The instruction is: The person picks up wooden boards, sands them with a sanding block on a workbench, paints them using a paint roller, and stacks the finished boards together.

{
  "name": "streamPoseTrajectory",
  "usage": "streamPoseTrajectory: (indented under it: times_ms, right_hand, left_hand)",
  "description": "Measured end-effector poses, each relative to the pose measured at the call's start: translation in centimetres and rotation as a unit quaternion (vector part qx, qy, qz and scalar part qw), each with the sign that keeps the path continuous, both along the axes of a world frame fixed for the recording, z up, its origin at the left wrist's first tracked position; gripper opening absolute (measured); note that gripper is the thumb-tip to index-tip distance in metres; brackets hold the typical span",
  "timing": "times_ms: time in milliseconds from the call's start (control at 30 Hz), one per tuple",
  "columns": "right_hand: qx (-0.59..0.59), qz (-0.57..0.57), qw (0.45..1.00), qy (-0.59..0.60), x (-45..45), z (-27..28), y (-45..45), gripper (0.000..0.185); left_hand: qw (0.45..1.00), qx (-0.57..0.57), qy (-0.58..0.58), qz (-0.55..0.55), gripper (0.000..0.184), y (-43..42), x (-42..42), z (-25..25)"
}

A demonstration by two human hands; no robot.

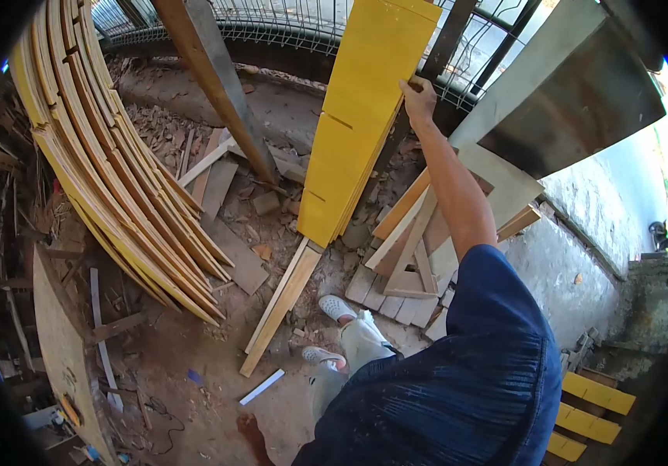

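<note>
My right hand [421,101] is closed on the edge of a tall yellow board [357,116], near its upper end, with the thumb on the front face. This board is the front one of a stack standing against the metal fence, and two short slots are cut into it. The lower end of the stack rests at pale wooden strips [283,307] on the ground. My left hand [252,431] hangs low at the bottom of the view, near a white strip [262,387] on the ground. Its fingers are too unclear to make out.
Curved, notched yellow-edged boards [109,155] stand stacked at the left. A wooden post [217,85] leans between them and the yellow stack. Wooden offcuts and a triangular frame [415,264] lie at the right. More yellow slats [594,396] are at lower right. Rubble covers the ground.
</note>
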State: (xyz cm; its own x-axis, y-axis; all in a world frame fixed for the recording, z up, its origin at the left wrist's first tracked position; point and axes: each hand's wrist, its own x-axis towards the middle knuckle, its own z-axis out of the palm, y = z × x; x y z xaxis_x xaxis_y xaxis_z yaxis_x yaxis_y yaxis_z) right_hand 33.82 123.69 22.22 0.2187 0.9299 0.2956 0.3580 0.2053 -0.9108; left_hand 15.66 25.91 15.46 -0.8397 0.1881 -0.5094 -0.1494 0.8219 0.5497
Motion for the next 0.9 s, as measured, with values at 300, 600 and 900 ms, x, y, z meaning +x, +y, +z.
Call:
streamPoseTrajectory:
  times_ms: [300, 600, 900]
  right_hand:
    - [0.025, 0.071, 0.995, -0.065, 1.4, -1.4, 2.3, 0.028]
    - [0.050, 0.191, 0.980, 0.003, -1.1, 2.7, -9.3, 0.026]
    - [0.105, 0.181, 0.976, 0.057, -8.6, 9.7, -33.7, 0.027]
  left_hand:
    - [0.978, 0.040, 0.054, -0.200, 0.042, 19.0, -2.7, 8.8]
    - [0.884, 0.161, 0.205, -0.388, 0.044, 38.9, -3.9, 18.5]
    - [0.847, 0.376, 0.243, -0.286, 0.036, 54.3, -5.0, 31.9]
